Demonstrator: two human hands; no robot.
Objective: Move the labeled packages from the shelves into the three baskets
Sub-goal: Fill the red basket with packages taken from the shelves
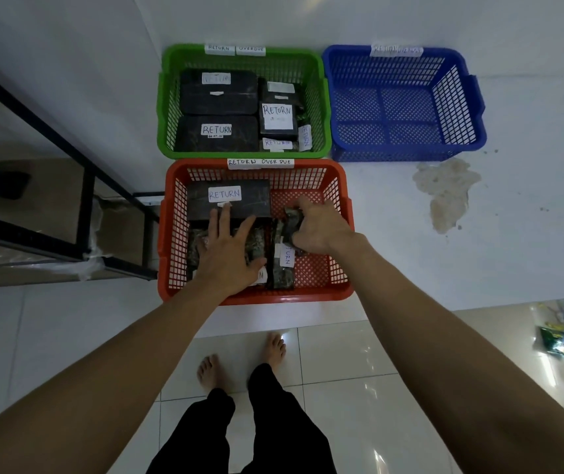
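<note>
A barefoot person in black trousers is bending over an orange-red plastic mesh basket (pixel 171 234) on a white floor, with both bare arms reaching into it. The left hand (pixel 229 248) is lying flat, fingers straight and spread, pressing on dark wrapped packages in the basket's left half, its fingertips (pixel 225 209) touching a black rectangular package bearing a white "RETURN" label (pixel 229 199) at the far side. The right hand (pixel 318 227) is curling its fingers around a small dark crumpled-wrap package (pixel 291 217), holding it just above or against a narrow dark package with a sideways label (pixel 282 265) near the basket's middle; whether the held package is resting on the bottom cannot be told.

Behind it, a green plastic mesh basket (pixel 318 97), tagged "RETURN" and "OVERDUE", is sitting nearly full of black labeled packages (pixel 217 131). Beside that one, a blue plastic mesh basket (pixel 458 97) is standing with nothing visible inside; its tag is too blurred to read.

Judging from this, the sorting is looking well advanced: two baskets are holding packages and the third none. At the left, a black metal-framed shelf unit (pixel 85 186) is showing at least one dark package (pixel 0 183), so some moving appears to be left. A brownish stain (pixel 444 189) is marking the floor at the right.
</note>
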